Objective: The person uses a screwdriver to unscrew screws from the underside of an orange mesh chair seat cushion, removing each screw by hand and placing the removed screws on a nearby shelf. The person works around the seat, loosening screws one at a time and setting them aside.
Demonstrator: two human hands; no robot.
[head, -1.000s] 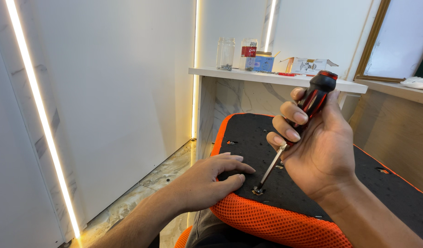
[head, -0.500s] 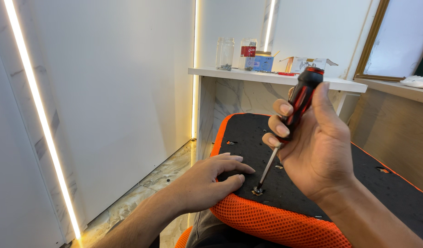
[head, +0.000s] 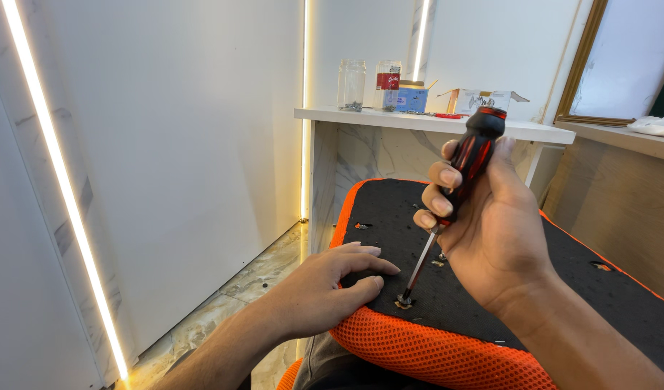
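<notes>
While the left hand [head: 325, 289] lies flat with fingers released on the black underside of the orange mesh seat [head: 447, 354], the right hand [head: 491, 238] clenches the upright screwdriver [head: 470, 162], tip seated on 1 screw [head: 404, 298] near the seat's edge, so driving seems underway and steady downward pressure matters.

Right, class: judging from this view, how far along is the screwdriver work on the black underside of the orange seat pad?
Done: nothing can be confirmed as finished. In hand: the right hand grips the red-and-black screwdriver, its tip on a screw near the front edge of the seat pad, while the left hand rests flat on the pad beside it. Left: several other holes in the black panel look open.
</notes>
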